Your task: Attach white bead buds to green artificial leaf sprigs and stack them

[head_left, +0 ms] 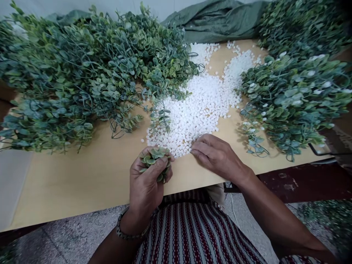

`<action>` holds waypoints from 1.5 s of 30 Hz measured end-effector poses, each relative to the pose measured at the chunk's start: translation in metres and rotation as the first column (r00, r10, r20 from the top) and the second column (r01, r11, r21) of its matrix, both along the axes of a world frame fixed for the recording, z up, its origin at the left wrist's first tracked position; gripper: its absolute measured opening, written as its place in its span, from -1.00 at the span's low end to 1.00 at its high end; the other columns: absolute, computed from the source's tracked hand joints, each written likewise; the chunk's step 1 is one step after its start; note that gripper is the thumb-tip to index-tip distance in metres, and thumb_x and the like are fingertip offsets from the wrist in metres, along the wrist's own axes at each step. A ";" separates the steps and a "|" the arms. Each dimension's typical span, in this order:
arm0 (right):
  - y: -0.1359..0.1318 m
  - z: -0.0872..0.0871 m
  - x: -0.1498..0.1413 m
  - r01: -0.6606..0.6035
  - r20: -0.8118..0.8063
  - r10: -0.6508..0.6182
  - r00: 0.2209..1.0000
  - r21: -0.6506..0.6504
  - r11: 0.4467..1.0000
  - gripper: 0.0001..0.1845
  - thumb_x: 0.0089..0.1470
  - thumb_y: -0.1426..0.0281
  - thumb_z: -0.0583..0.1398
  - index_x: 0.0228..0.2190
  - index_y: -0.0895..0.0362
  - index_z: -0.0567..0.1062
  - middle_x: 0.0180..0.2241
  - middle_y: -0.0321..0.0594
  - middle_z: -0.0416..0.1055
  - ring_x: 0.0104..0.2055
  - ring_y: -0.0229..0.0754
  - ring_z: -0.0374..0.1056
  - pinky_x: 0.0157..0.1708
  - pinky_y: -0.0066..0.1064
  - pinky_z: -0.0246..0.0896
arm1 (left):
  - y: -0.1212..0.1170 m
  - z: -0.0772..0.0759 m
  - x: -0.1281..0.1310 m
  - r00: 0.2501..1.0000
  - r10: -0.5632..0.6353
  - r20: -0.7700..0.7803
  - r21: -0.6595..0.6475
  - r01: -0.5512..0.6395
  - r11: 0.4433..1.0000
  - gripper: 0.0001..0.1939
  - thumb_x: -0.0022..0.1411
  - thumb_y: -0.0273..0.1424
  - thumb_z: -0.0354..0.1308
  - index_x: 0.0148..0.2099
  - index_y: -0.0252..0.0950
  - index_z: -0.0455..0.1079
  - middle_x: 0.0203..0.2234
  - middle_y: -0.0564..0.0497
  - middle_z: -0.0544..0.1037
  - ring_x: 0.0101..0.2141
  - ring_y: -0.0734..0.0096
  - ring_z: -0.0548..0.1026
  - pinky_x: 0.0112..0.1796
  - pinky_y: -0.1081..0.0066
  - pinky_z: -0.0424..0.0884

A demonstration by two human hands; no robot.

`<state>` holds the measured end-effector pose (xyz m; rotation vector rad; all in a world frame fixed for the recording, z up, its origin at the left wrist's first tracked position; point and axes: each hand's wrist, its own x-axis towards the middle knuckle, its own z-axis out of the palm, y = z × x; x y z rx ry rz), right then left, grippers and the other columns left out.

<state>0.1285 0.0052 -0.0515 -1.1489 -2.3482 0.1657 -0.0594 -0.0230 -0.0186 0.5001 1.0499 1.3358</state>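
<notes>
My left hand [147, 179] is closed around a sprig of artificial green leaves [155, 157], near the front edge of the table. Thumb and fingers press on the leaves, and the stem is hidden in the palm. My right hand [216, 156] rests at the near edge of a heap of small white beads [189, 117]. Its fingertips are pinched together there; whatever sits between them is too small or hidden to make out. A loose leafy sprig [164, 115] lies on the beads just beyond my hands.
A large pile of artificial greenery [90, 69] covers the table's [79, 176] left and back. At the right lies another bunch of greenery [291, 99] dotted with white pieces. Dark green cloth [220, 20] is bunched against the wall. The table's front edge runs close to my body.
</notes>
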 end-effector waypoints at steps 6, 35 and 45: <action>-0.001 0.001 -0.001 -0.010 -0.017 0.011 1.000 0.046 0.999 -0.86 0.16 0.51 0.10 -0.34 0.22 0.47 -0.37 -0.09 0.44 -0.29 -0.15 0.38 -0.25 -0.29 0.37 | 0.000 -0.003 -0.001 1.000 0.000 0.001 -0.007 0.000 1.000 -0.85 -0.10 -0.53 0.30 -0.42 -0.32 0.40 -0.57 0.01 0.54 -0.67 0.58 0.31 -0.69 0.57 0.15; -0.019 0.017 -0.034 -0.111 -0.680 -0.306 0.666 -0.496 0.861 -0.89 0.07 0.38 0.20 -0.47 0.12 0.44 -0.53 -0.32 0.37 -0.48 -0.30 0.30 -0.52 -0.48 0.23 | -0.002 -0.002 0.013 0.988 -0.140 0.072 -0.098 0.146 0.984 -0.83 -0.23 -0.47 0.35 -0.48 -0.34 0.47 -0.67 0.10 0.43 -0.74 0.70 0.15 -0.71 0.57 -0.01; -0.025 0.008 -0.041 -0.187 -0.754 -0.409 0.514 -0.563 0.805 -0.90 0.04 0.33 0.27 -0.42 0.10 0.50 -0.52 -0.32 0.40 -0.47 -0.31 0.29 -0.51 -0.48 0.23 | -0.004 -0.004 0.022 0.997 -0.047 0.053 -0.038 0.049 0.998 -0.86 -0.18 -0.49 0.33 -0.55 -0.33 0.39 -0.71 0.17 0.31 -0.72 0.70 0.13 -0.71 0.58 0.01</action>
